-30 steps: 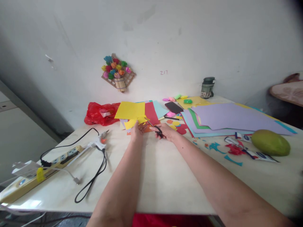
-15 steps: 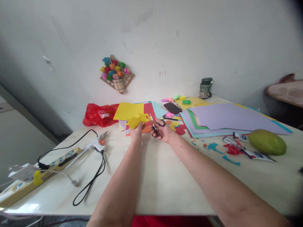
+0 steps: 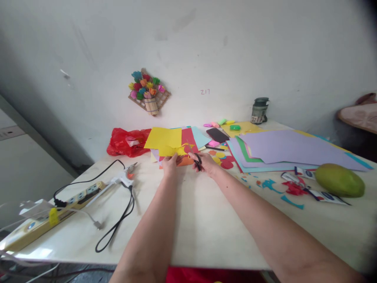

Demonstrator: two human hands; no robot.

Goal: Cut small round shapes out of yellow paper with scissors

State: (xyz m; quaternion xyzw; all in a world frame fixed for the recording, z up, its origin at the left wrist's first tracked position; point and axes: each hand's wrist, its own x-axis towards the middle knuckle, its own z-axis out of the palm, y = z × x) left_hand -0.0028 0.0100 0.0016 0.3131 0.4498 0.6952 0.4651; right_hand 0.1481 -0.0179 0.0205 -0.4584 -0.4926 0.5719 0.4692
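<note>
Both arms are stretched out over the tabletop point(image 3: 203, 228), so picture a clock face centred between the hands. Left forearm comes in from 7 o'clock and right forearm from about 4, with the hands low over the surface and close together but not touching.

Left hand point(image 3: 171, 162) is curled narrow, thumb and fingers pinching the near edge of a cut yellow paper piece point(image 3: 165, 151), which sticks out past the fingertips toward 11. Right hand point(image 3: 205, 163) is wrapped around black-handled scissors point(image 3: 198, 160), fingers in the loops, tips aimed at roughly 11 toward the yellow piece. Blades are hard to make out against the paper, so can't tell how far apart they are. A bigger yellow sheet point(image 3: 163, 137) lies at 10 o'clock, just beyond the held piece.

Readable stuff: handwriting point(image 3: 205, 92) in red on the wall, a bit past 12, looks like "217", though the first character could pass for a Z. The tumbler point(image 3: 259, 111) at 2 has a pale label, too small to read. Around 3 there are two white-and-blue tubes point(image 3: 304, 173), each with a blue oval logo, lettering too blurry to name, right by a green fruit point(image 3: 340, 181).
</note>
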